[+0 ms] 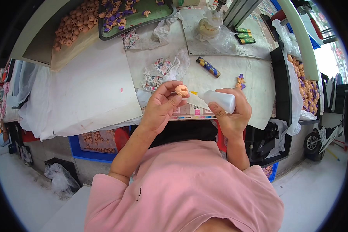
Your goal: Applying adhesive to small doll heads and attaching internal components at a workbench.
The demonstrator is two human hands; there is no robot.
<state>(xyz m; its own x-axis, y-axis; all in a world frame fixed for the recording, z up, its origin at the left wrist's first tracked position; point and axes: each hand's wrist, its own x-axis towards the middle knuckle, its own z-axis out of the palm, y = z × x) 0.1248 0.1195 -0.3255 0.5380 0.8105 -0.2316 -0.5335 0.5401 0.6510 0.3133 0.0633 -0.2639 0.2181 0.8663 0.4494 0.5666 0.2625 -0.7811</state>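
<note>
Two hands faced each other above the table (255, 75): we saw the left hand (160, 110) pinching the doll head (181, 91) between thumb and fingers, and the right hand (236, 114) wrapped around the bottle (222, 101), its yellow tip (194, 92) just beside the doll head. We could not tell whether the two touched. We judged that too hard a squeeze might overfill the hollow, that a wavering tip might smear the outer surface, and that a loosened pinch might drop the piece.
</note>
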